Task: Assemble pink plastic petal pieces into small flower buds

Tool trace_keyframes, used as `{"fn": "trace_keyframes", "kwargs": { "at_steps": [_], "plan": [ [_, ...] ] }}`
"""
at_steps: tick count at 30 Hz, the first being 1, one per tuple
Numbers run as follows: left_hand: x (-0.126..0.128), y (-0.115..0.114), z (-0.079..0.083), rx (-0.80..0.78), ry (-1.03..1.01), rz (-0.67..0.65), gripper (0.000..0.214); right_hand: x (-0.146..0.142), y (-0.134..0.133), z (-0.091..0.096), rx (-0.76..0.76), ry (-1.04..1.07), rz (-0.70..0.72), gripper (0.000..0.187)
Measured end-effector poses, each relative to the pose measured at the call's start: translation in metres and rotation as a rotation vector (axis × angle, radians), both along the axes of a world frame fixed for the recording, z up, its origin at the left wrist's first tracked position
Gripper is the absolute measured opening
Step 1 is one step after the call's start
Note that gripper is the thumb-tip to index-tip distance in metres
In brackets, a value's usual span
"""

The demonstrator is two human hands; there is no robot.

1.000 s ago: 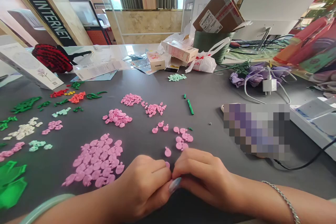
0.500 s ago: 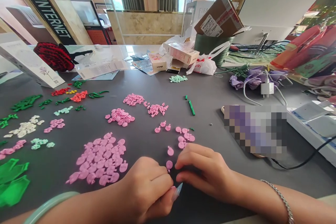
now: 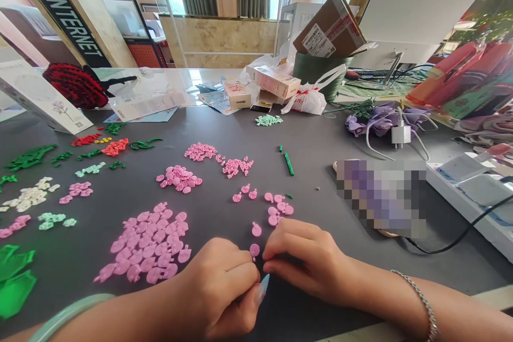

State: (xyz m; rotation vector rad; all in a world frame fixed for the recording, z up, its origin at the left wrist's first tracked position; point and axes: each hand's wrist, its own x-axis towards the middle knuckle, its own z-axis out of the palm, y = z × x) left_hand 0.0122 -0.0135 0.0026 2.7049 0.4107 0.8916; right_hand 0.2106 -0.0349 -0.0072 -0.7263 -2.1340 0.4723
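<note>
My left hand (image 3: 216, 288) rests at the lower middle with its fingers curled together, a long pale nail showing at the tip. My right hand (image 3: 304, 256) lies close beside it, fingers bent toward it. Between and just above them sits a small pink petal piece (image 3: 254, 250) with a short stem, and a second one (image 3: 256, 230) lies a little farther out. Left of my left hand spreads a large pile of pink petal pieces (image 3: 144, 243). A small group of pink pieces (image 3: 277, 209) lies beyond my right fingers. Anything inside my fingertips is hidden.
Sorted heaps of green, red, white and mint pieces (image 3: 30, 157) cover the left of the grey table (image 3: 312, 197). Behind stand an instruction box (image 3: 44, 104), papers, small boxes, a plastic bag (image 3: 304, 100) and a green bin (image 3: 316, 72). A pixelated object (image 3: 380, 197) lies right.
My hands have drawn slightly apart, and the pink petal piece between them now shows fully. The view has shifted a little to the right.
</note>
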Motion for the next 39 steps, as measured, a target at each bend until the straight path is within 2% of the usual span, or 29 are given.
{"fn": "trace_keyframes", "kwargs": {
  "at_steps": [7, 12, 16, 19, 21, 24, 28, 35, 39],
  "plan": [
    [-0.002, -0.001, 0.002, -0.029, 0.021, -0.001, 0.029, -0.001, 0.001, 0.001, 0.04, -0.037, -0.02, 0.011],
    [-0.001, -0.004, 0.0, -0.023, 0.081, 0.073, 0.032, 0.009, 0.017, 0.006, 0.106, -0.087, -0.187, 0.013],
    [0.0, -0.003, -0.008, 0.0, 0.19, 0.165, 0.031, 0.02, 0.046, 0.013, 0.085, -0.296, -0.372, 0.017],
    [0.001, -0.002, -0.012, 0.02, 0.236, 0.207, 0.033, 0.018, 0.071, 0.015, 0.049, -0.554, -0.429, 0.017],
    [0.002, -0.001, -0.013, 0.03, 0.264, 0.224, 0.033, 0.012, 0.086, 0.016, 0.003, -0.682, -0.43, 0.018],
    [0.002, -0.001, -0.013, 0.065, 0.281, 0.257, 0.035, -0.003, 0.107, 0.019, -0.061, -0.737, -0.43, 0.02],
    [0.002, -0.002, -0.012, 0.145, 0.293, 0.314, 0.038, -0.024, 0.134, 0.024, -0.1, -0.712, -0.375, 0.021],
    [0.006, -0.002, -0.007, 0.114, 0.639, 0.404, 0.024, -0.065, 0.173, 0.029, -0.114, -0.683, -0.32, 0.023],
    [0.009, -0.003, -0.005, 0.125, 0.688, 0.419, 0.022, -0.085, 0.192, 0.028, -0.108, -0.673, -0.284, 0.022]
  ]
}}
